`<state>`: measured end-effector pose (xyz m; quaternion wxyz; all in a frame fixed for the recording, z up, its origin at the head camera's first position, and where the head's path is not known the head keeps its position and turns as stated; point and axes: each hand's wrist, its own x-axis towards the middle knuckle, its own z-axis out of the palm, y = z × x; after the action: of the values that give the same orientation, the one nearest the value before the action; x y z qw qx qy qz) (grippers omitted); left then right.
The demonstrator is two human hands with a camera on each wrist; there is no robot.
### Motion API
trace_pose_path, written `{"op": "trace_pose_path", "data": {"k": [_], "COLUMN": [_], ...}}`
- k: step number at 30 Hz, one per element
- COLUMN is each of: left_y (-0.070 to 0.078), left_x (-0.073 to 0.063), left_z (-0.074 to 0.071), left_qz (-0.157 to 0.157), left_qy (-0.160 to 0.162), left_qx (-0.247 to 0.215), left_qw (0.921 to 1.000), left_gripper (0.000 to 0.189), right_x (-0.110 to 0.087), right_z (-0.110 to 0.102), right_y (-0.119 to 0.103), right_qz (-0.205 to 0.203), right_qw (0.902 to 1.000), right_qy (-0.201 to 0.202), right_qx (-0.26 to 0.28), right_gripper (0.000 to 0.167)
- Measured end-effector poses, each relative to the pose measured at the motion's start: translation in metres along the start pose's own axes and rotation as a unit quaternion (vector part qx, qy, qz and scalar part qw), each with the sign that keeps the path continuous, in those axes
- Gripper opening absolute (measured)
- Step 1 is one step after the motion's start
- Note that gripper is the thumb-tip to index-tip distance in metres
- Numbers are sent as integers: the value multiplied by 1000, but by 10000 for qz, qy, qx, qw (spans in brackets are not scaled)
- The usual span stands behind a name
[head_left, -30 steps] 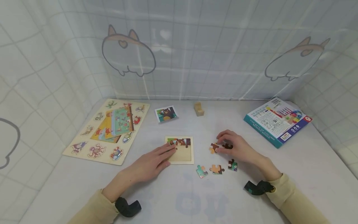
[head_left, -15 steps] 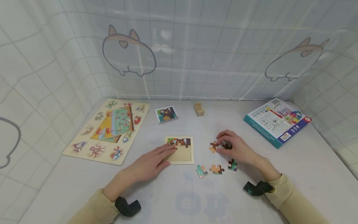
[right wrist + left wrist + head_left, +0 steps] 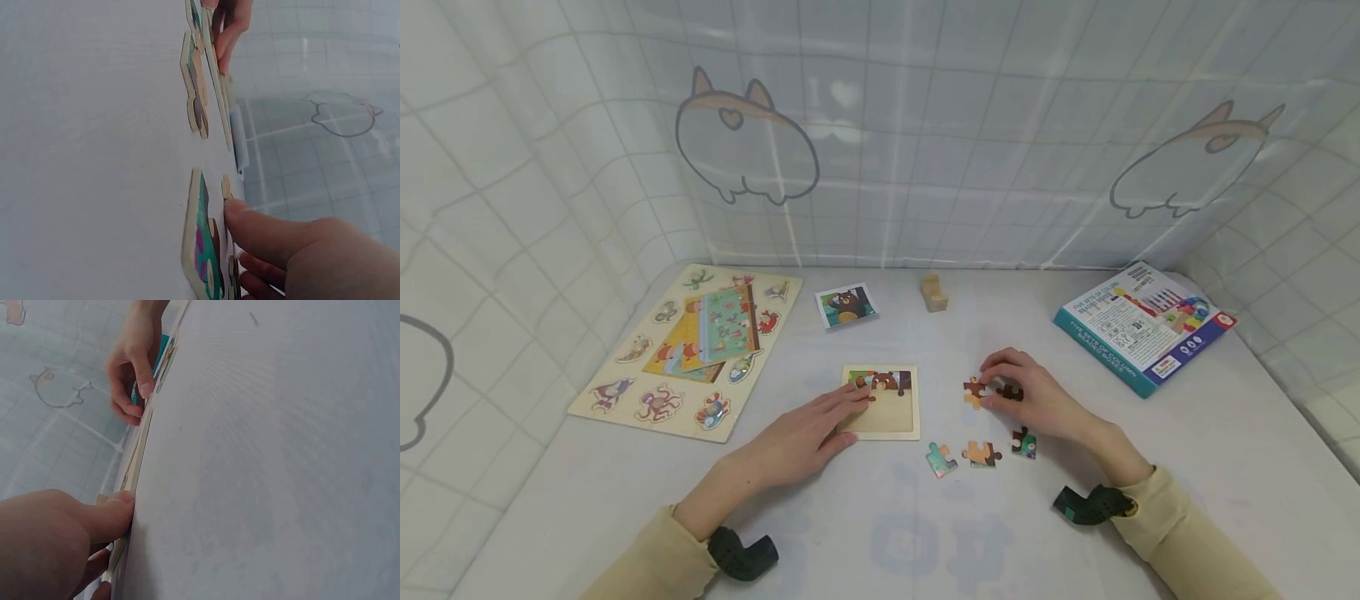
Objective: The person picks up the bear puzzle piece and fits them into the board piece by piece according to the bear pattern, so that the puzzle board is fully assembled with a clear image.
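My left hand [image 3: 805, 437] lies with extended fingers over the left side of a small wooden puzzle tray [image 3: 891, 423], its thumb at the tray's edge. Bear-picture pieces fill the tray's top row; the fingers partly cover them. My right hand [image 3: 1037, 396] pinches a brown-and-orange jigsaw piece [image 3: 974, 390] at its right side, close over the table. Its thumb [image 3: 247, 215] meets that piece in the right wrist view. A dark jigsaw piece [image 3: 1012, 391] shows beneath the right hand. Nearer me lie a teal piece [image 3: 940, 459], an orange piece [image 3: 981, 453] and a green-brown piece [image 3: 1024, 442].
At the left is a sea-animal puzzle board [image 3: 658, 358] with picture cards [image 3: 727, 321] on it. Behind the tray stand a bear picture card [image 3: 846, 305] and a small wooden block [image 3: 934, 293]. A boxed toy [image 3: 1142, 325] lies at the back right.
The brown-and-orange jigsaw piece has turned slightly at my right fingertips, its orange part swinging from lower left toward straight down. My left hand has stayed in place.
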<state>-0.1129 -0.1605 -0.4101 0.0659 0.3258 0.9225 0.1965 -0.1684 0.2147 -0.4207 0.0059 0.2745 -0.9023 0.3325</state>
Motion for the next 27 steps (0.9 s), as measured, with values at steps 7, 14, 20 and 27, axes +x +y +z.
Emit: {"op": "trace_pose_path", "data": {"k": [7, 14, 20, 27], "left_y": [0, 1, 2, 2], "left_x": [0, 0, -1, -1], "left_z": [0, 0, -1, -1], "left_qz": [-4, 36, 15, 96], "left_qy": [-7, 47, 117, 213], "left_qx": [4, 65, 158, 183], "left_qw": [10000, 10000, 9998, 9996], "left_gripper": [50, 51, 51, 50], "right_x": [-1, -1, -1, -1], "right_z": [0, 0, 0, 1], "right_y": [-1, -1, -1, 1], "right_qz": [-107, -214, -257, -379], "right_qw": [9999, 9998, 9997, 9992], "right_qy": [38, 47, 41, 75], "right_qx": [16, 0, 3, -25], "right_gripper": [19, 18, 18, 18]}}
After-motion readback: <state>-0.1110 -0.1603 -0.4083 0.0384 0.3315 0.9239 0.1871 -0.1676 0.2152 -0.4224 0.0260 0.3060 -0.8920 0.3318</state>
